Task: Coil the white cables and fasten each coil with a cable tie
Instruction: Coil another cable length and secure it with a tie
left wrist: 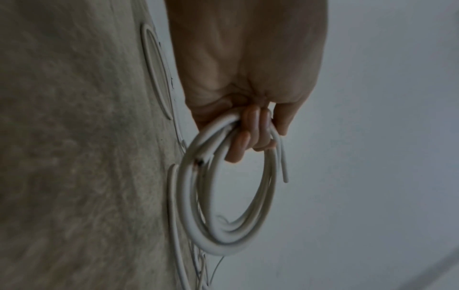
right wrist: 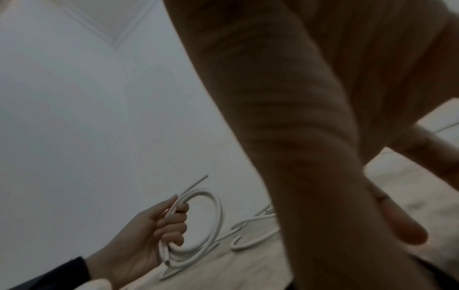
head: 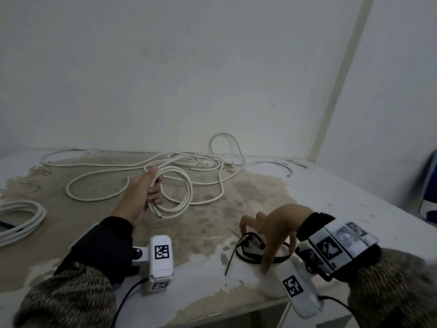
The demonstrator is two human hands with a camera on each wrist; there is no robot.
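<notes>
My left hand [head: 149, 192] grips a coil of white cable [head: 176, 197] above the table's middle, fingers curled round the gathered loops [left wrist: 223, 231], with one cut end sticking out. The right wrist view shows the same left hand [right wrist: 149, 225] and its coil [right wrist: 213, 221]. More white cable [head: 146, 163] lies loose and tangled across the back of the table. My right hand [head: 269, 233] hovers near the front, fingers spread and pointing down over a small heap of black cable ties [head: 248, 254]. Its fingertips touch or nearly touch them. I see no tie pinched.
A coiled white bundle [head: 21, 218] lies at the table's left edge. The table [head: 331, 197] is white with a worn brown patch, set against a white wall. A blue object [head: 429, 185] stands off the right edge. The front edge runs just below my wrists.
</notes>
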